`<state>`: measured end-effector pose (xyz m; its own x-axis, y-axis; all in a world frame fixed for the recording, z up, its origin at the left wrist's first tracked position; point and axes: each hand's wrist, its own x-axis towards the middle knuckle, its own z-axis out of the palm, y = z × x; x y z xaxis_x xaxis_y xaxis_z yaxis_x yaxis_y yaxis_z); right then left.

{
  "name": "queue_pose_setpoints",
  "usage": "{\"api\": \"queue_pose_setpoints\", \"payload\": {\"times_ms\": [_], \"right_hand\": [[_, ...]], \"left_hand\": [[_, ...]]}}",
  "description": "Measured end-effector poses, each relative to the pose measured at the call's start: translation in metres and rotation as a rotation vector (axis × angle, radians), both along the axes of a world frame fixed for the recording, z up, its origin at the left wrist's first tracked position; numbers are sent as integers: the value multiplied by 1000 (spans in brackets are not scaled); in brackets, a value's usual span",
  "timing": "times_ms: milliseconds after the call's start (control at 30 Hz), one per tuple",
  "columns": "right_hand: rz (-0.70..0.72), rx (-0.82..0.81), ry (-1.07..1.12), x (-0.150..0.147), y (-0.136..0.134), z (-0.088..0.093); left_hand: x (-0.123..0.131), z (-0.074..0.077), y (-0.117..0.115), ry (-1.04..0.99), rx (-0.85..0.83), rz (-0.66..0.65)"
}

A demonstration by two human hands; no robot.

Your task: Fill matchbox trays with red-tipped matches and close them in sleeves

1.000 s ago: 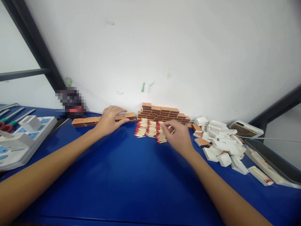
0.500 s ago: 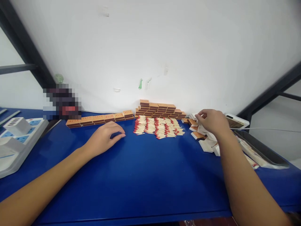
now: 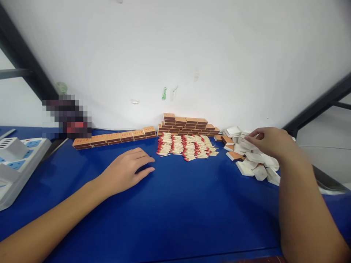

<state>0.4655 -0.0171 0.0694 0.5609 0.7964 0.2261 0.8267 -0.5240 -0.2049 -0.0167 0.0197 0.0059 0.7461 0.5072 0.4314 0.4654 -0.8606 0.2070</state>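
My left hand (image 3: pixel 130 170) rests over the blue table with thumb and fingers apart, holding nothing. At the right, my right hand (image 3: pixel 270 141) reaches over a heap of white matchbox trays (image 3: pixel 254 157). Its thumb and fingertips close in a pinch at one white tray (image 3: pixel 246 144); part of the grip is hidden. Loose matches (image 3: pixel 186 147) with red heads lie in several bundles between the hands. Behind them, orange-brown matchboxes (image 3: pixel 186 126) are stacked in steps against the wall. A few orange-brown box pieces (image 3: pixel 234 156) lie at the heap's left edge.
A long row of matchboxes (image 3: pixel 113 138) runs leftward along the wall. A white power strip (image 3: pixel 23 160) with plugs sits at the left edge. Dark metal bars (image 3: pixel 320 98) slant on both sides. A dark flat object (image 3: pixel 327 179) lies partly behind my right forearm.
My right hand has moved right across the tray heap, uncovering trays at its back left. My left hand has shifted slightly right and nearer. The view has turned a little.
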Motion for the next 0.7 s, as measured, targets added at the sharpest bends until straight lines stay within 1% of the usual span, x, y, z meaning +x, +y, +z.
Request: {"api": "queue_pose_setpoints", "payload": {"times_ms": [100,167,333,400,467,533,600,633,667,700], "right_hand": [[-8,179,-76,9,3,-6],[4,229,-127,16,6,-12],[6,168,-184,25,9,-23],[4,150,-168,25,9,-23],[11,160,-156,23,9,-19],[41,236,-162,14,8,-12],[124,384,-140,-6,7,-6],[198,465,-91,-21,6,-4],[298,546,4,-39,4,-3],[424,578,125,-60,2,-4]], "left_hand": [[-1,-1,0,16,11,9],[-1,-2,0,26,16,10],[1,-2,-2,38,39,5],[1,-1,-3,49,55,1],[1,-1,-2,58,67,-4],[1,-1,-2,56,75,-5],[1,-1,-2,44,79,-2],[1,-1,-2,35,77,3],[2,-1,-3,25,69,9],[2,-1,-4,13,57,17]]}}
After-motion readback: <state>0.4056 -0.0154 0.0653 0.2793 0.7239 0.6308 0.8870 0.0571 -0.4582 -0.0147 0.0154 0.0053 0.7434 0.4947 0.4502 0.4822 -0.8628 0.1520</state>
